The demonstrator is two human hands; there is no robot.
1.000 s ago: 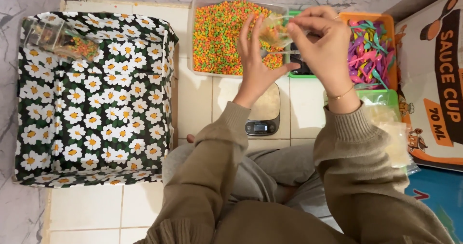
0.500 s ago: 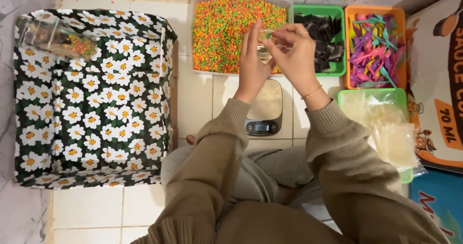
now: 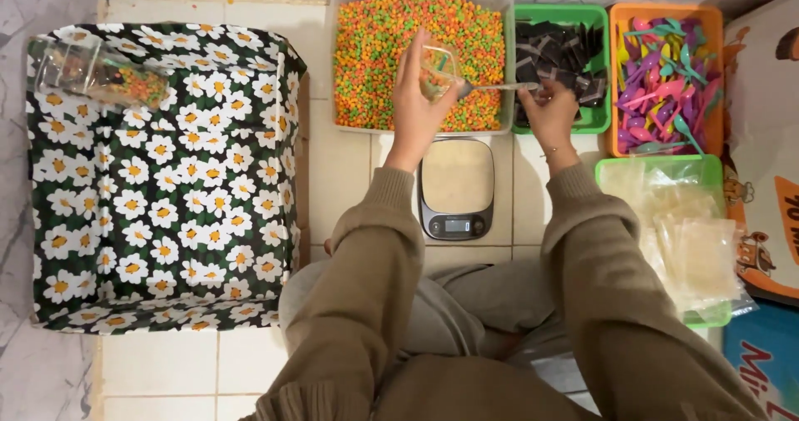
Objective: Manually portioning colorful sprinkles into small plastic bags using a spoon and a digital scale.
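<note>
Filling step: our left hand [image 3: 414,96] clamps a small clear pouch [image 3: 439,70] over the candy tray [image 3: 349,22] at 12 o'clock, right hand [image 3: 549,111] grips the spoon [image 3: 491,87]; next, tip carefully.

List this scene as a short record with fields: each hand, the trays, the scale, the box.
left hand: holds a small clear bag over the tray of orange and green pellets
right hand: holds a metal spoon, its tip at the bag
other trays: dark packets, coloured plastic spoons, clear bags
scale: bare platform, below the pellet tray
box: daisy-print box, one filled bag inside
</note>
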